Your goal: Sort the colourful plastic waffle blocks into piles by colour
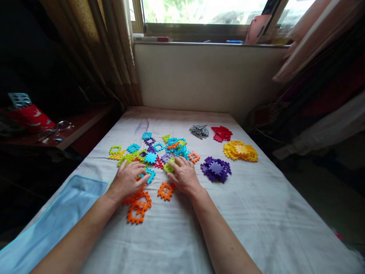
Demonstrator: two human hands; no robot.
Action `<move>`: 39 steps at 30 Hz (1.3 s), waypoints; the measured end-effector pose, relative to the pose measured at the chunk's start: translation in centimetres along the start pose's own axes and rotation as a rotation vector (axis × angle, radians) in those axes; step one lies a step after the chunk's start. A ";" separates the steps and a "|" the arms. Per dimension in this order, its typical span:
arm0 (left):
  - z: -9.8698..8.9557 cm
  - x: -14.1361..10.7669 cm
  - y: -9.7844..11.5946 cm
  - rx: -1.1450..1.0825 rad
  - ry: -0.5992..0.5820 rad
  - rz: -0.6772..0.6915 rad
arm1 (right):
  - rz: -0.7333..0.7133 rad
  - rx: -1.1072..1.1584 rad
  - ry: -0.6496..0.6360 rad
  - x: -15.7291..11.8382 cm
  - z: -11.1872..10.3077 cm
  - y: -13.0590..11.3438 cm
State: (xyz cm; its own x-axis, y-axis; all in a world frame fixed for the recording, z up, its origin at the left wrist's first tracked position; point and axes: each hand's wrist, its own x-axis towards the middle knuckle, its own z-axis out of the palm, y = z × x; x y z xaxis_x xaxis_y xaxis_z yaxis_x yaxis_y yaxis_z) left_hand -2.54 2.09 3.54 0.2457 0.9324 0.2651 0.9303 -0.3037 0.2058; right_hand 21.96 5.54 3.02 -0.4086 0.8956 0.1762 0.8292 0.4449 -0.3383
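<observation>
My left hand (129, 179) is open, its fingers spread over the loose plastic pieces. Its thumb and fingertips are close to a light-blue piece (150, 175). Lime-green pieces (125, 160) lie just beyond it, and orange pieces (137, 212) lie beside and below it. My right hand (185, 176) is open too, fingers stretched over a lime-green piece (169, 166); whether it grips the piece I cannot tell, but no lifted piece shows. An orange window-shaped piece (165, 191) lies between the hands. Ahead is a mixed heap with blue pieces (179, 150).
Sorted piles stand at the right: purple (216, 169), yellow (240, 151), red (221, 134) and grey (199, 131). A light-blue cloth (71, 205) lies at the left of the white-sheeted surface (251, 220). Glasses (57, 128) rest on a side table. A window sill is at the back.
</observation>
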 end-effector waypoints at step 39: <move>0.5 9.6 6.8 0.062 -0.181 -0.190 | 0.976 0.518 1.157 -2.8 -3.6 15.4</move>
State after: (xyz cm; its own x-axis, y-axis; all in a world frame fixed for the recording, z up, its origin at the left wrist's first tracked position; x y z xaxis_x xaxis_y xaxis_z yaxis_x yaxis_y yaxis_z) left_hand 6.32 9.04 6.99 0.1045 0.9931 0.0530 0.9780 -0.1123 0.1760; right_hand 37.29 9.85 0.67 0.8712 0.4451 0.2069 0.2768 -0.0975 -0.9560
